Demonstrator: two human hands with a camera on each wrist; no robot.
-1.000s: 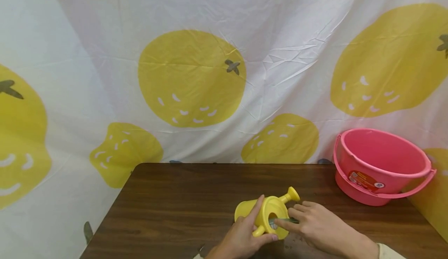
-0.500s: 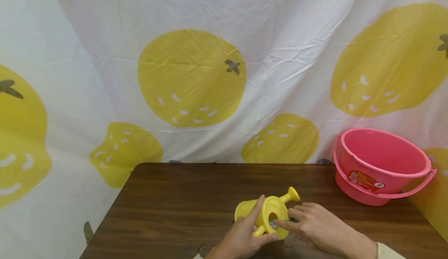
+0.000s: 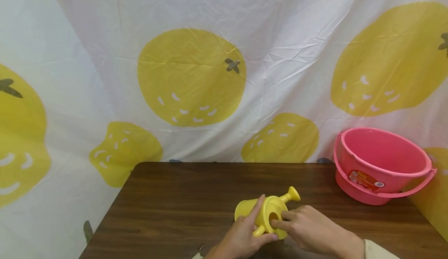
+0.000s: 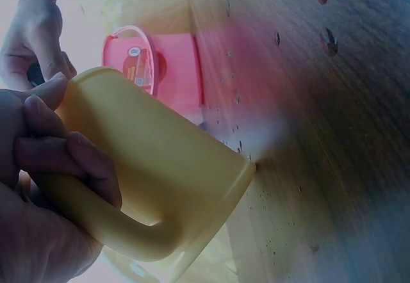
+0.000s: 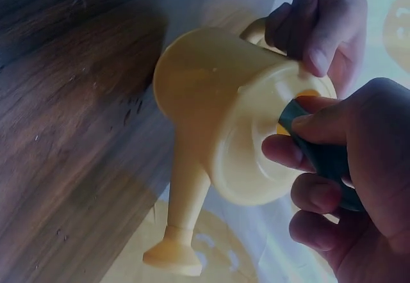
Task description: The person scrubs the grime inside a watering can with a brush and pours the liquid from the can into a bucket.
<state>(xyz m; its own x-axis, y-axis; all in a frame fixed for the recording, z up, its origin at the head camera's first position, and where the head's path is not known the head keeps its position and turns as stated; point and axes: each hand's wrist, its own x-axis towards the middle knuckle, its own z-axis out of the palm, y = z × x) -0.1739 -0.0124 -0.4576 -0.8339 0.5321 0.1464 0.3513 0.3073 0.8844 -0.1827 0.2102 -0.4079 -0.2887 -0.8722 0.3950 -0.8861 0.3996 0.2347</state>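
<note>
A yellow can (image 5: pixel 221 107) tips over the table (image 3: pixel 182 200), its spout (image 3: pixel 291 194) toward a pink bucket (image 3: pixel 383 169) that stands beyond it, well apart and to its right. The left hand (image 3: pixel 242 233) has its fingers (image 4: pixel 96 162) curled round the can's handle (image 4: pixel 115 222); the right hand (image 3: pixel 312 228), its fingers closed in a pinch, holds a green piece (image 5: pixel 325 164) at the can's mouth (image 3: pixel 273 216), partly blocking the head camera's sight of it. Drops (image 4: pixel 329 41) dot the table near the can, and behind it hangs a fruit-print cloth (image 3: pixel 273 91).

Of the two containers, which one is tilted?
The yellow watering can, gripped by the left hand, is tilted; the pink bucket stands upright on the table, untouched.
</note>
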